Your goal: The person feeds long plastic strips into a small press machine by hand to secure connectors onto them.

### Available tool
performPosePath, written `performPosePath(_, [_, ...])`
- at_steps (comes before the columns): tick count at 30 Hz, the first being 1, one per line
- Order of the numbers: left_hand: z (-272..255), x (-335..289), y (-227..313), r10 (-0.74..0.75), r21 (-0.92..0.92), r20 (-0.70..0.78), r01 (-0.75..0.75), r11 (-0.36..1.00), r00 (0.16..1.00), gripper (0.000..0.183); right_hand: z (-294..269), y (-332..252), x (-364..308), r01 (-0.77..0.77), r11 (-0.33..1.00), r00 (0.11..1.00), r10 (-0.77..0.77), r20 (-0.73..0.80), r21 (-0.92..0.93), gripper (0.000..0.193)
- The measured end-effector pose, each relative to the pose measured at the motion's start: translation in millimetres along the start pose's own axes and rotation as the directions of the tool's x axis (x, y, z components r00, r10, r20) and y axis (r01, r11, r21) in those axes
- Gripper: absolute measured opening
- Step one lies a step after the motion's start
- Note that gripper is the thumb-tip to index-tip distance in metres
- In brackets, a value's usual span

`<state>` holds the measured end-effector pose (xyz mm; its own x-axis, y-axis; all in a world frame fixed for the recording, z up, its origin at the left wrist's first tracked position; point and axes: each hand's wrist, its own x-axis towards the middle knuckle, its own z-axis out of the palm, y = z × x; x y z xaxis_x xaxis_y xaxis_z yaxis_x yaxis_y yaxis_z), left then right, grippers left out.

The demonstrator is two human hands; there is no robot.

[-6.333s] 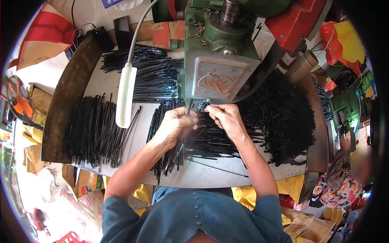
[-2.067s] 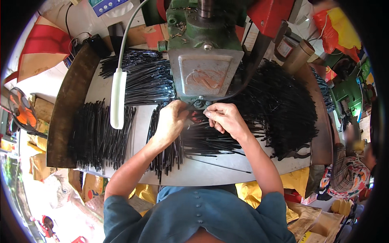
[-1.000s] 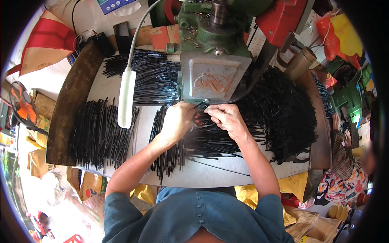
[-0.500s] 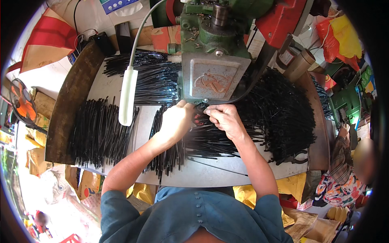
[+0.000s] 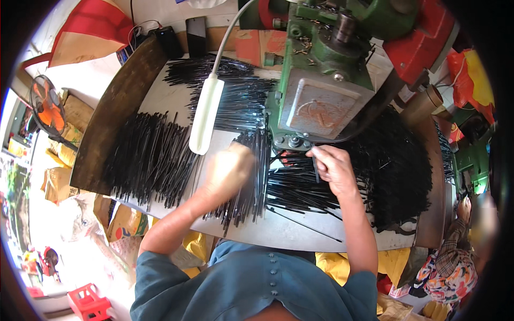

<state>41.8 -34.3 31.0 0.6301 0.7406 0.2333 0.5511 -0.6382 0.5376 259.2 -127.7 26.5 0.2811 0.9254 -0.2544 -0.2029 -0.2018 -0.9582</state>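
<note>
My right hand (image 5: pixel 335 169) is closed in a pinch just below the front of a green machine (image 5: pixel 292 99). A thin black rod (image 5: pixel 316 174) shows between its fingers and hangs down past them. My left hand (image 5: pixel 231 167) is over a pile of long black rods (image 5: pixel 235 206) left of the machine; motion smears its fingers, and whether it holds anything is hidden. Under the machine's head, beside my right hand, lie more black rods (image 5: pixel 297 190), pointing sideways. A plate with bolts (image 5: pixel 293 141) sits at the machine's lower front.
Rod bundles (image 5: pixel 147 160) cover the table's left, and a tangled heap (image 5: pixel 399 176) its right. A white lamp (image 5: pixel 206 115) hangs over the left side. Curved brown side walls (image 5: pixel 115 115) edge the metal table (image 5: pixel 251 235). A fan (image 5: pixel 47 105) stands left; another person (image 5: pixel 450 262) sits at right.
My left hand has moved away from the machine's front, leftward and down over the rods. My right hand stays near the machine, its rod now showing. The whole view has shifted.
</note>
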Motion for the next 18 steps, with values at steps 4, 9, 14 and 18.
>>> performPosePath(4, [-7,-2,-47,-0.331,0.195,0.086,0.310,0.930,0.939,0.021,-11,4,3,-0.006,0.988,0.996,0.019,-0.086,0.152,0.020])
performPosePath(9, [-6,-2,-52,-0.350,0.165,0.128,0.328,0.930,0.928,0.021,-1,4,3,0.026,0.979,0.987,0.007,-0.162,0.201,0.018])
performPosePath(14, [-13,-1,-46,-0.251,-0.033,-0.057,0.250,0.968,0.966,0.018,-5,5,-2,0.050,0.958,0.973,0.018,-0.231,0.282,0.014])
performPosePath(18, [-8,2,-15,-0.224,-0.422,0.033,0.217,0.880,0.974,0.008,-1,9,0,0.099,0.926,0.965,-0.001,-0.262,0.364,0.011])
